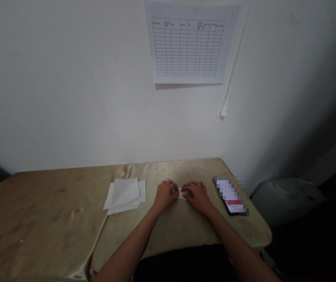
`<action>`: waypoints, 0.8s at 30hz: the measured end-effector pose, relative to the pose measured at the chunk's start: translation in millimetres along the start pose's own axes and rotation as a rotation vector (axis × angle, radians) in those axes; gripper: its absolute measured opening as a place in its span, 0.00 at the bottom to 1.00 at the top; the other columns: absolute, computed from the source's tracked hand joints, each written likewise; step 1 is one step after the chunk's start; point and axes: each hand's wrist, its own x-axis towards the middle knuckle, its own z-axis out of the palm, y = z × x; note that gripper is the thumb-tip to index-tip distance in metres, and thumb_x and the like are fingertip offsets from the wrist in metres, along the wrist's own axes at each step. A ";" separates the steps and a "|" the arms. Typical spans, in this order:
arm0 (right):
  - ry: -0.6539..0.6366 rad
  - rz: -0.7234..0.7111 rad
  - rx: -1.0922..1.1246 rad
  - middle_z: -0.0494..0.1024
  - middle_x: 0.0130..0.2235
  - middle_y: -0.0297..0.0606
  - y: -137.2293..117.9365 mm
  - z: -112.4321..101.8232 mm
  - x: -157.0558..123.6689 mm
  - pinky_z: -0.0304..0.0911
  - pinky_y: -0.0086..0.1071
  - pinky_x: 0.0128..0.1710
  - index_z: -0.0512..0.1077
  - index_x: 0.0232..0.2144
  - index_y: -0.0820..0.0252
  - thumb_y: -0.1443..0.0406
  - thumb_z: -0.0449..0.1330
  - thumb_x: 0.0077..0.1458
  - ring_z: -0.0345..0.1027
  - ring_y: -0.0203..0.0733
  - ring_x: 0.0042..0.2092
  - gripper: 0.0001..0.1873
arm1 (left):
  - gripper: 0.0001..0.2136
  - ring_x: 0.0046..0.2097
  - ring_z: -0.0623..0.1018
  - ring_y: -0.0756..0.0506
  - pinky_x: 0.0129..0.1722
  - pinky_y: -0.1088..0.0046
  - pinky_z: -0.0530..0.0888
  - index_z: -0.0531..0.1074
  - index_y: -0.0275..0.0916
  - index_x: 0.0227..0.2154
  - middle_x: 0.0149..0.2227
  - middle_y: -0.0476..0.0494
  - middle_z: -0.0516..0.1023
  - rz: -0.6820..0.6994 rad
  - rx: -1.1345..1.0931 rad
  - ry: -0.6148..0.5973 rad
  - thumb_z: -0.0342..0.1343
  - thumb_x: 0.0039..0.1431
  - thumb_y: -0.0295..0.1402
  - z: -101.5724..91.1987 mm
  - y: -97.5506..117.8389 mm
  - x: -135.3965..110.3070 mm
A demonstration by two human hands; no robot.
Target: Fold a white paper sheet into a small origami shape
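Note:
Between my two hands a small piece of white paper (182,194) lies low over the cloth-covered table. My left hand (167,194) has its fingers curled, thumb and fingertips closed at the paper's left side. From the right, my right hand (196,195) pinches at the same paper, its fingers bent and close to the other hand's tips. Most of the paper is hidden behind the fingers, so any folds in it are hard to make out. Left of my hands sits a loose stack of white paper sheets (123,194), overlapping at angles.
A phone (232,196) with a lit, blurred screen lies near the table's right edge. The table (53,211) has a wrinkled gold cloth and meets a white wall. A printed chart (188,47) hangs above. A pale plastic container (285,199) stands right of the table.

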 end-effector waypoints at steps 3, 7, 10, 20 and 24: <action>0.005 -0.005 0.003 0.77 0.54 0.32 -0.9 0.2 0.1 0.33 0.55 0.66 0.76 0.47 0.45 0.62 0.58 0.61 0.60 0.49 0.61 0.12 | 0.03 0.49 0.74 0.41 0.52 0.62 0.68 0.78 0.42 0.34 0.44 0.45 0.79 0.001 0.008 0.011 0.61 0.57 0.31 2.0 0.3 -0.9; -0.002 0.000 -0.001 0.77 0.54 0.33 -0.7 1.1 0.7 0.33 0.56 0.66 0.76 0.46 0.45 0.62 0.57 0.61 0.60 0.49 0.61 0.12 | 0.03 0.49 0.73 0.41 0.52 0.62 0.67 0.78 0.42 0.33 0.44 0.44 0.78 0.014 0.020 0.018 0.60 0.57 0.31 3.7 0.7 -2.3; -0.001 0.001 -0.002 0.77 0.54 0.34 -1.0 1.3 0.9 0.32 0.56 0.66 0.76 0.46 0.46 0.62 0.57 0.61 0.60 0.49 0.62 0.12 | 0.03 0.49 0.73 0.41 0.52 0.62 0.67 0.78 0.42 0.34 0.44 0.44 0.78 0.022 0.042 0.022 0.59 0.59 0.32 3.4 1.6 -3.2; 0.015 0.001 0.002 0.77 0.53 0.32 -2.6 1.6 -0.1 0.31 0.56 0.67 0.75 0.46 0.46 0.63 0.59 0.60 0.59 0.48 0.61 0.12 | 0.04 0.49 0.73 0.41 0.52 0.62 0.66 0.78 0.41 0.35 0.44 0.43 0.77 0.018 0.098 0.001 0.58 0.60 0.32 0.9 6.9 -4.1; 0.018 0.001 -0.004 0.77 0.53 0.33 -2.5 1.7 -0.4 0.31 0.56 0.67 0.75 0.46 0.46 0.63 0.60 0.59 0.59 0.49 0.61 0.12 | 0.04 0.49 0.73 0.41 0.52 0.62 0.66 0.77 0.41 0.35 0.44 0.43 0.77 0.019 0.107 0.009 0.57 0.61 0.33 3.2 6.9 -4.6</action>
